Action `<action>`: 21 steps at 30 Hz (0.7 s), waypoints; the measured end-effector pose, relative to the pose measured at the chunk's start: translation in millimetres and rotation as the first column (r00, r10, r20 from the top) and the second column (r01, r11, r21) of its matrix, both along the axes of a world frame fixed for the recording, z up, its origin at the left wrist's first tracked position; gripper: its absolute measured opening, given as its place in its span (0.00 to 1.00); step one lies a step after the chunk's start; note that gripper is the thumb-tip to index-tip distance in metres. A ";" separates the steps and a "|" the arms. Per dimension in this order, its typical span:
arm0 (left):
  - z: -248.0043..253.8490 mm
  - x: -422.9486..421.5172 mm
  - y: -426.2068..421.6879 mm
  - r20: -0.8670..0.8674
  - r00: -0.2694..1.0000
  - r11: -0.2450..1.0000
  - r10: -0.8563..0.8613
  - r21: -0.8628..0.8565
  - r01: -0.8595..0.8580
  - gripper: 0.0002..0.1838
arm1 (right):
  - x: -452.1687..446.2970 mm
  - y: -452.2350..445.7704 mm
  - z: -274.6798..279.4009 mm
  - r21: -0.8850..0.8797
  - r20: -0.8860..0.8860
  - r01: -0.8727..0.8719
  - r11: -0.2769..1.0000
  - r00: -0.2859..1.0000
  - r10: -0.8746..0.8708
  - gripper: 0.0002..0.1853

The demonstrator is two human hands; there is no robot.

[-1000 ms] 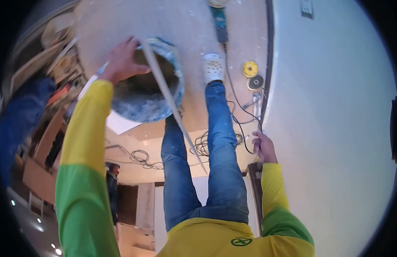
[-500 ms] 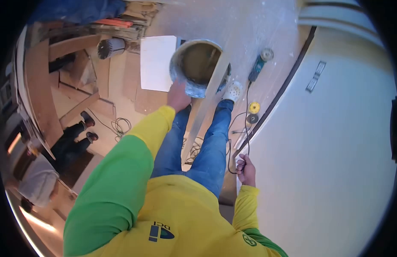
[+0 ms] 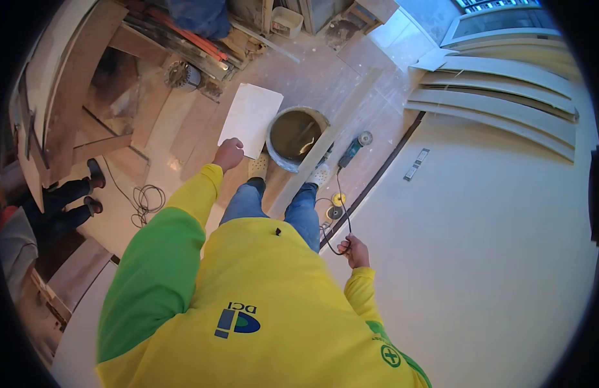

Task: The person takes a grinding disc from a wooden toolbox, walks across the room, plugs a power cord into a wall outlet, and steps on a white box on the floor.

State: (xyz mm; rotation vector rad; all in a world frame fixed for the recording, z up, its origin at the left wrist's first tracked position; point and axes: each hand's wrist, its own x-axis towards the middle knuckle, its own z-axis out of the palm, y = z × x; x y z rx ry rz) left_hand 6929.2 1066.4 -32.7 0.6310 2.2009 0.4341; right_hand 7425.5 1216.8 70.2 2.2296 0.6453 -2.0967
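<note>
My right hand (image 3: 356, 251) is closed around a black power cord (image 3: 349, 223), which runs up to a teal angle grinder (image 3: 355, 150) lying on the floor. My left hand (image 3: 229, 154) hangs with curled fingers near the lower corner of a white board (image 3: 253, 116); the inside of that hand is hidden. Between the board and the grinder stands a bucket (image 3: 272, 137) with a grey-brown mix or liquid in it. A long pale strip (image 3: 341, 123) slants past the bucket's right side, close to my feet.
On the right spreads a large white panel (image 3: 474, 258) with a small level-like tool (image 3: 416, 164) on it and curved strips (image 3: 500, 97) at its far end. Two discs, one a yellow disc (image 3: 338, 199), lie by the cord. Coiled cable (image 3: 144, 204) and another person's legs (image 3: 63, 207) are at left.
My view has shifted, showing more of the far floor and the curved strips. My left hand has moved from beside the bucket's rim to the white board's corner. My right hand still holds the cord.
</note>
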 end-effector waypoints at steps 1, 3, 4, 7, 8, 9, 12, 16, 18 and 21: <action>9.6 -6.3 0.9 0.051 0.998 0.999 0.030 0.030 -0.032 0.15 | -3.0 -1.8 5.1 -0.013 0.016 -0.002 1.000 1.000 0.002 0.12; 4.9 -13.6 -12.3 0.041 0.997 0.995 0.063 0.070 -0.066 0.13 | -8.3 -5.2 14.1 -0.017 0.040 -0.003 1.000 0.999 0.004 0.12; 2.0 -17.0 -19.4 0.022 0.995 0.990 0.098 0.099 -0.100 0.11 | -10.2 -6.6 17.1 -0.011 0.017 0.035 0.999 0.999 -0.035 0.12; -15.1 -24.4 -54.9 -0.002 0.996 0.993 0.086 0.081 -0.085 0.12 | -16.3 -12.5 24.9 0.005 -0.008 0.081 0.997 0.997 -0.081 0.12; -19.0 -26.6 -67.7 0.002 0.996 0.992 0.084 0.092 -0.084 0.12 | -17.5 -13.3 27.6 0.004 -0.014 0.086 0.996 0.996 -0.086 0.11; -23.0 -27.8 -82.7 -0.019 1.000 1.000 0.000 0.002 0.000 0.13 | -15.3 -14.5 26.5 0.016 -0.012 0.087 0.996 0.996 -0.087 0.11; -43.1 -25.8 -133.7 -0.153 0.964 0.974 -0.219 -0.096 0.207 0.13 | -12.9 -15.7 21.0 0.046 -0.033 0.127 0.991 0.992 -0.125 0.10; -93.6 -30.2 -192.6 -0.250 0.710 0.753 -0.658 -0.198 0.628 0.12 | -25.3 -14.9 19.0 0.161 0.073 0.134 0.978 0.986 -0.147 0.09; -83.1 -27.4 -198.7 -0.293 0.636 0.697 -0.714 -0.211 0.685 0.11 | -28.3 -12.5 16.4 0.211 0.100 0.128 0.969 0.983 -0.152 0.09; -51.3 -16.9 -183.8 -0.077 0.981 0.979 -0.176 -0.120 0.166 0.10 | -25.1 -9.3 3.9 0.246 0.021 0.211 0.946 0.975 -0.223 0.09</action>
